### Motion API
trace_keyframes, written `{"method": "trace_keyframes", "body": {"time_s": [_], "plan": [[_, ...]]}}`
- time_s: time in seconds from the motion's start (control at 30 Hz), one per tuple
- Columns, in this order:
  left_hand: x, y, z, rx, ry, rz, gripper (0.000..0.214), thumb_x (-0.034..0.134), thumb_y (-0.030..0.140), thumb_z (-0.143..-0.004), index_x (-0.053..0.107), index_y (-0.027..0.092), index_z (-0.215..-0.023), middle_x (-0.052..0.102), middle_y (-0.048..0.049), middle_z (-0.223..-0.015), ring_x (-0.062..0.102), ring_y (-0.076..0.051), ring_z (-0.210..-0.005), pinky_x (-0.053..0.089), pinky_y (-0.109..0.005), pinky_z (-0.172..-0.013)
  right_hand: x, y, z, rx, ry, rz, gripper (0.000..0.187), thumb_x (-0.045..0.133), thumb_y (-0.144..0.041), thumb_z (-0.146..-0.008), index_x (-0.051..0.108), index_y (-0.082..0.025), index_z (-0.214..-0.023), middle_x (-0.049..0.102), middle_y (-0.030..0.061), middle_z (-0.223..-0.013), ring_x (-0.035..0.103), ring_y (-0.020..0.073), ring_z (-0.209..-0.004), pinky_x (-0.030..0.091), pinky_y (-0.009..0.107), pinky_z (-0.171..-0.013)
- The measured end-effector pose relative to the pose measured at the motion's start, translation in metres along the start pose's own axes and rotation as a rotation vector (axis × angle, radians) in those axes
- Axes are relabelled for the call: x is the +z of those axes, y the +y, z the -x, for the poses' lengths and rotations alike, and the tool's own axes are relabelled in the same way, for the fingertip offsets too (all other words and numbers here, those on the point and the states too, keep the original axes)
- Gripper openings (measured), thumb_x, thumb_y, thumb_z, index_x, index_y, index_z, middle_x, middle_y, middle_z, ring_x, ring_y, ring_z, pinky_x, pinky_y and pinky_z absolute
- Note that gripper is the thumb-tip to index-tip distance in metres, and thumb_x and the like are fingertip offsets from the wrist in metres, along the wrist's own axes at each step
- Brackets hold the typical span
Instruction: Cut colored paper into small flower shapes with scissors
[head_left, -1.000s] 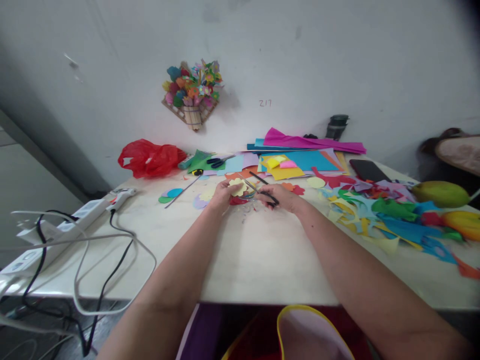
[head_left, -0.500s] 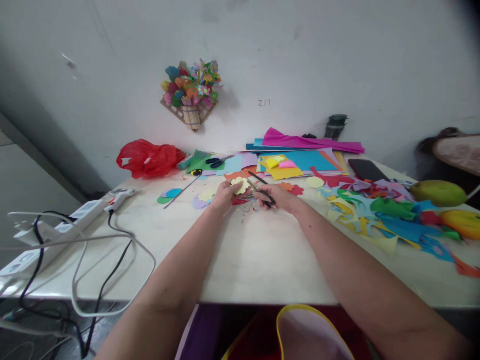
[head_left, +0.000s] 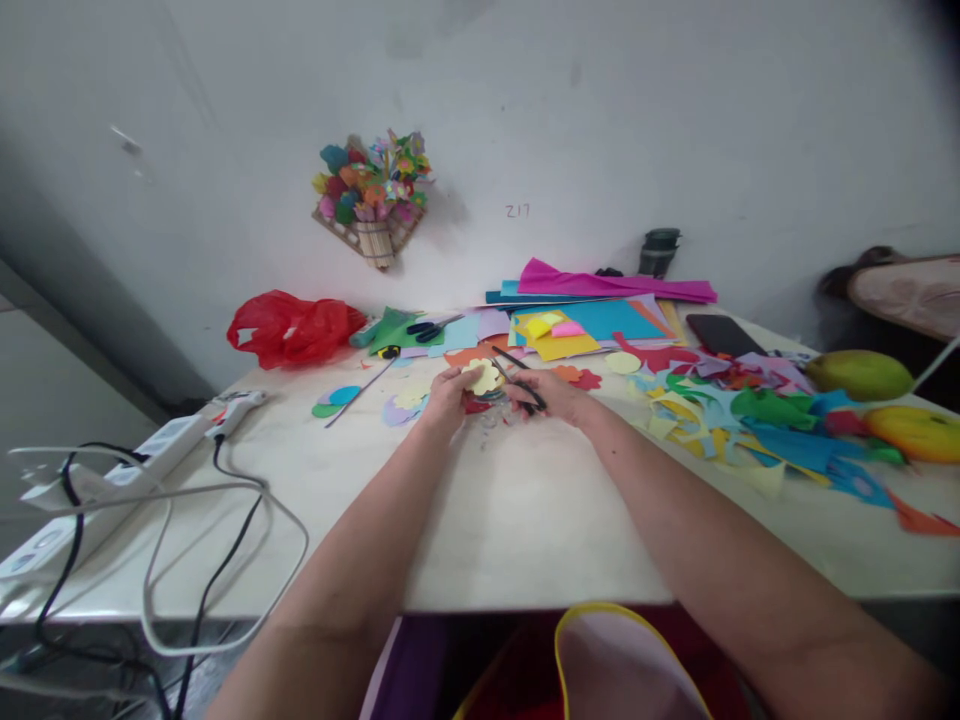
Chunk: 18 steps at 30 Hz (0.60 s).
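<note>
A pale yellow paper flower (head_left: 486,376) with a scalloped edge is pinched between the thumb and fingers of my left hand (head_left: 450,396). My right hand (head_left: 551,393) is closed round dark scissors (head_left: 532,397), whose parted blades point left, right at the flower's edge. Small paper scraps (head_left: 487,422) lie on the table just below my hands. Left of my left hand are more cut shapes, a pale yellow flower (head_left: 411,395) among them. Red and orange paper flowers (head_left: 589,380) lie just beyond my right hand.
Coloured paper sheets (head_left: 630,320) are stacked at the back, with a second pair of scissors (head_left: 426,330) to their left. Paper offcuts (head_left: 780,410) heap up at the right, near a phone (head_left: 724,335). A red plastic bag (head_left: 292,328) and a power strip (head_left: 112,500) with loose cables occupy the left.
The view has shifted slightly, so most of the scene sits a little further left. My hands stay together, the flower and scissors still held, with the blades still at the flower's edge.
</note>
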<state>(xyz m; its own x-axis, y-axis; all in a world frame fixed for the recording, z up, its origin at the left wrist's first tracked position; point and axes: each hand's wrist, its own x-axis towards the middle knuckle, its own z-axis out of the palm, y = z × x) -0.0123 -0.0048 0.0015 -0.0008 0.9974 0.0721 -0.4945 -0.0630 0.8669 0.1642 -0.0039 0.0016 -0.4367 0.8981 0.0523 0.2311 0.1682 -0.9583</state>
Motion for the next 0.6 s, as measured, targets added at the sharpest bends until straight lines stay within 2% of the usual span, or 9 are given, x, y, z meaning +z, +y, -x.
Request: {"method": "trace_keyframes", "body": {"time_s": [0.2,0.43,0.6], "plan": [[-0.002,-0.003,-0.003,-0.006,0.033,0.009,0.024,0.083,0.017,-0.052,0.065,0.012,-0.066,0.07,-0.0063,-0.066,0.064,-0.015,-0.059,0.05,-0.023,-0.056,0.004,-0.005,0.002,0.017,0.026,-0.041,0.017,0.067,-0.03,-0.08,0.059,-0.016,-0.08,0.061,-0.0013,-0.059,0.054,0.0086,-0.042,0.028,0.017,-0.032],[0.0,-0.006,-0.004,-0.023,0.059,0.038,0.019,0.079,0.014,-0.054,0.064,0.011,-0.066,0.067,-0.0046,-0.062,0.061,-0.013,-0.054,0.046,-0.022,-0.05,0.008,-0.012,0.007,0.029,0.072,-0.073,0.016,0.07,-0.028,-0.077,0.061,-0.015,-0.079,0.061,-0.0014,-0.056,0.054,0.0093,-0.044,0.035,0.018,-0.037],[0.001,-0.005,-0.004,-0.039,0.057,0.087,0.016,0.076,0.009,-0.058,0.063,0.012,-0.068,0.067,-0.0046,-0.065,0.062,-0.013,-0.058,0.048,-0.022,-0.055,0.007,-0.007,0.004,0.018,0.084,-0.088,0.016,0.069,-0.028,-0.077,0.062,-0.014,-0.082,0.059,-0.002,-0.056,0.052,0.009,-0.042,0.032,0.019,-0.035]]}}
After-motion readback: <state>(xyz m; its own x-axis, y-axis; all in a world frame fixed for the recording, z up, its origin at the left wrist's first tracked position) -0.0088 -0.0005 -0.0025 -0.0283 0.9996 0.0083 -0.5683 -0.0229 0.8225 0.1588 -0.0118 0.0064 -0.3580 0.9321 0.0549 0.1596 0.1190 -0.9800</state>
